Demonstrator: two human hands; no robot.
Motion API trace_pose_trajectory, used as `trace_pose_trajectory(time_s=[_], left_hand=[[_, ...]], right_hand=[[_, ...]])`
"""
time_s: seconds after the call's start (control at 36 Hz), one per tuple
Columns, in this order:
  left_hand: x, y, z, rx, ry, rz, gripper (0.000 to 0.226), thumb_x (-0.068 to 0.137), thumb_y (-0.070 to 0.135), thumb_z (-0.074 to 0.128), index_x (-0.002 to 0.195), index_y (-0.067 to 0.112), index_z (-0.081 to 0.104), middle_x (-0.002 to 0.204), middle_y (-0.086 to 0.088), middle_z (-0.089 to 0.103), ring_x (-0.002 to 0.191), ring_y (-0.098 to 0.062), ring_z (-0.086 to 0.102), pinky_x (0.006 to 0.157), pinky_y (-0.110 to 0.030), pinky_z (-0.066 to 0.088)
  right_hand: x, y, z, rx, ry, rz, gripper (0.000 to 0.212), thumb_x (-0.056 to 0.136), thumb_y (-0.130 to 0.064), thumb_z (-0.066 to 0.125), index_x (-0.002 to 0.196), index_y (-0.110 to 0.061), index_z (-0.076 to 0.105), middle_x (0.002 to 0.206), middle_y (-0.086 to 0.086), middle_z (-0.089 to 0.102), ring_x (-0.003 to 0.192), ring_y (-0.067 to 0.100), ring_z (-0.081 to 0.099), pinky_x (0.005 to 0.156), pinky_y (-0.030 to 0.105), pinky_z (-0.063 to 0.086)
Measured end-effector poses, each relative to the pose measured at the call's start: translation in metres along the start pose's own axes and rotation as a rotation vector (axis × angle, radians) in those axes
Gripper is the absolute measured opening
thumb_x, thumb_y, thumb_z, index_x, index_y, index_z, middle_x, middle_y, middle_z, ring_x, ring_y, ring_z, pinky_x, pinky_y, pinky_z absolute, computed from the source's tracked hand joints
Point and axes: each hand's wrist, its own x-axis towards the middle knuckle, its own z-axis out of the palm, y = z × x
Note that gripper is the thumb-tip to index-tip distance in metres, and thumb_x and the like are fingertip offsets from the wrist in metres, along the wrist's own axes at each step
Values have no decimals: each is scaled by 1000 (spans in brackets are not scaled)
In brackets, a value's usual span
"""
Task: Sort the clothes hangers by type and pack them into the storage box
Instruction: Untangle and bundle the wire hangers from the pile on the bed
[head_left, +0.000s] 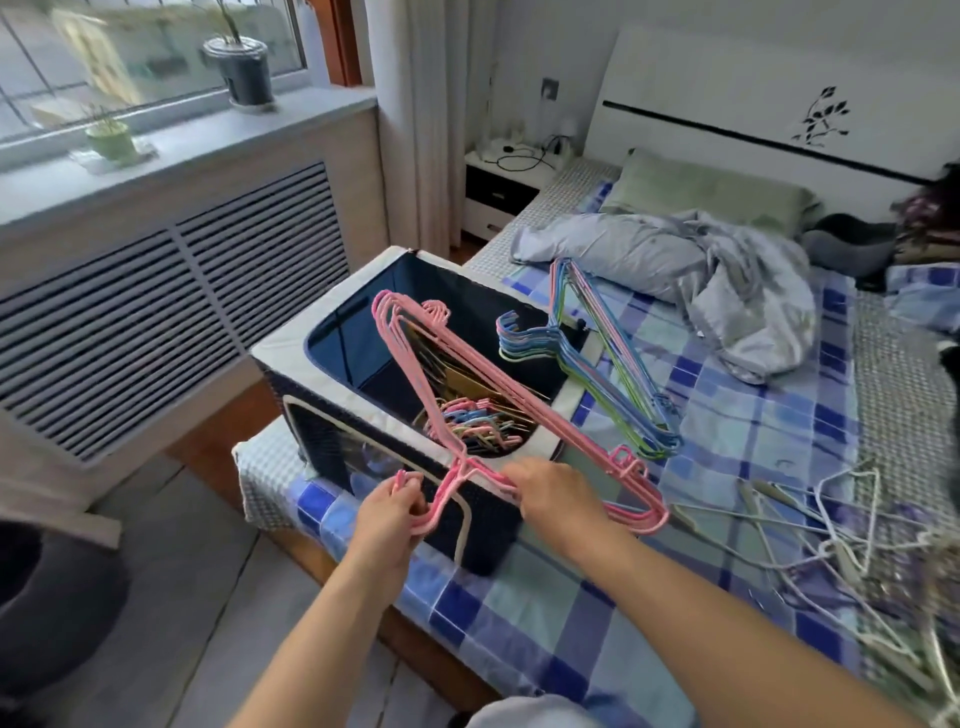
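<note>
Nearest the camera, two bare forearms reach over the corner of a bed (597, 613) spread with a blue, white and pale green checked sheet, its wooden frame showing along the near edge above a grey tiled floor. The left hand (389, 519) is clenched around the hook ends of a bundle of pink wire hangers (498, 410), and the right hand (550, 501) grips the same bundle just beside the neck, on its lower bar. The bundle's long axis runs diagonally, one shoulder tip pointing far-left over the box and the other pointing near-right over the sheet, with the hooks turned toward the person; it is held above the near rim of the storage box. That storage box (291, 353), dark blue fabric with pale trim, stands open on the left edge of the bed and already holds mixed coloured hangers (478, 421) heaped at its near end. A stack of blue and green hangers (608, 358) lies across the box's right rim and onto the sheet, hooks pointing left into the box. To the right, near the bed's edge, a loose tangle of white hangers (852, 530) sprawls on the sheet. Farther back lie a crumpled grey quilt (691, 270) and a green pillow (711, 189) against a white headboard (753, 93). A nightstand (504, 192) stands in the corner by pale curtains, and on the left a slatted radiator cover (171, 296) sits under a windowsill with two potted plants.
</note>
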Motion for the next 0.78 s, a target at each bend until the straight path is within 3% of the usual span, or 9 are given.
trace_pose_trajectory(time_s=[0.08,0.17,0.28,0.36,0.42,0.56,0.72,0.78], left_hand=[[4,2,4,13,11,-31,16,104,8,50,98,3,63,78,-11,54,66,-18,52,70,-34,51],[4,4,5,37,15,-61,16,103,6,50,105,5,66,85,-14,59,68,-18,56,64,-31,54],[4,-7,-1,30,67,-98,19,100,10,57,82,7,59,77,-11,58,66,-18,57,57,-28,51],[-1,-21,-1,2,76,-122,13,100,6,53,100,3,65,86,-14,61,72,-20,58,65,-32,54],[-3,-26,1,12,56,-146,21,101,3,49,115,4,64,93,-16,62,76,-21,59,64,-33,53],[-6,-26,5,43,-53,-258,23,101,13,57,121,4,61,97,-17,65,84,-24,65,70,-34,57],[-9,-19,6,-42,-136,-222,18,102,17,56,116,5,57,84,-14,65,85,-24,60,73,-35,55],[-10,-21,4,-71,-125,-227,19,101,19,58,114,6,57,88,-15,67,87,-26,62,77,-38,57]], right_hand=[[9,2,-4,-3,-76,15,16,100,-25,50,102,-20,65,102,6,59,92,33,63,67,33,34],[15,1,-8,-40,-153,0,13,97,-17,55,106,-20,65,103,4,52,94,31,62,68,34,38],[18,1,-9,-147,-183,-79,15,95,-12,54,105,-19,65,103,6,55,96,31,62,70,37,42],[19,1,-8,-240,-185,-128,19,94,-16,58,110,-18,69,109,7,59,104,30,57,77,39,47],[21,1,-7,-286,-211,-113,23,93,-17,60,114,-18,70,112,7,61,108,30,55,85,40,49],[23,12,-5,-243,-216,40,27,90,-14,61,117,-16,59,122,8,57,119,30,52,92,43,49],[13,29,-1,-256,-176,49,44,87,-16,65,129,-21,51,126,6,56,115,29,52,95,42,47],[9,30,-1,-257,-186,38,45,87,-19,65,129,-22,50,126,6,56,115,29,52,95,41,46]])
